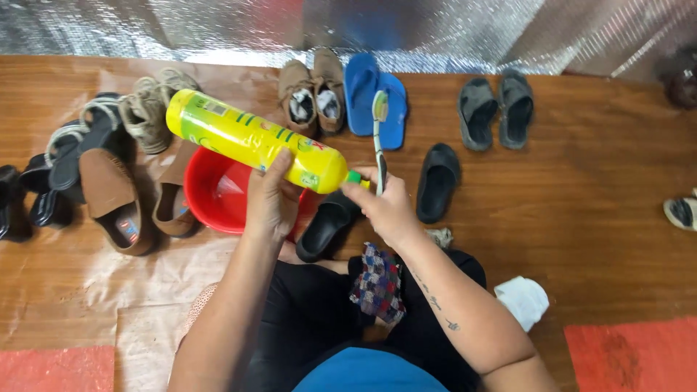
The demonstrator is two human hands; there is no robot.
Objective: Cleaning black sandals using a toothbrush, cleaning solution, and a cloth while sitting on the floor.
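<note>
1. A yellow plastic bottle with a green cap (pixel 254 139) is held tilted, cap end low toward four o'clock, above a red round plastic basin (pixel 214 192) that sits on the wooden floor (pixel 581 210).
2. The left hand (pixel 272 199) is wrapped around the lower body of the bottle, its grip closed firmly on it.
3. The right hand (pixel 385 207) is closed on the handle of a white and green toothbrush (pixel 378 138), which is held upright with the bristle head at twelve o'clock.
4. The green cap is seen touching or just beside the right hand's fingers and the brush handle; whether liquid is coming out cannot be told.
5. A black slide sandal (pixel 327 225) lies just at four o'clock of the basin, near the person's knees, and a second black slide sandal (pixel 438 181) lies at three o'clock of the hands.
6. A patchwork checked cloth (pixel 377 283) rests on the lap.
7. Judged from the view, the brush and cleaner are in hand, while no shoe is being scrubbed yet; the rows of brown shoes, blue flip-flops (pixel 377 98) and grey sandals (pixel 496 109) at twelve o'clock appear untouched.
</note>
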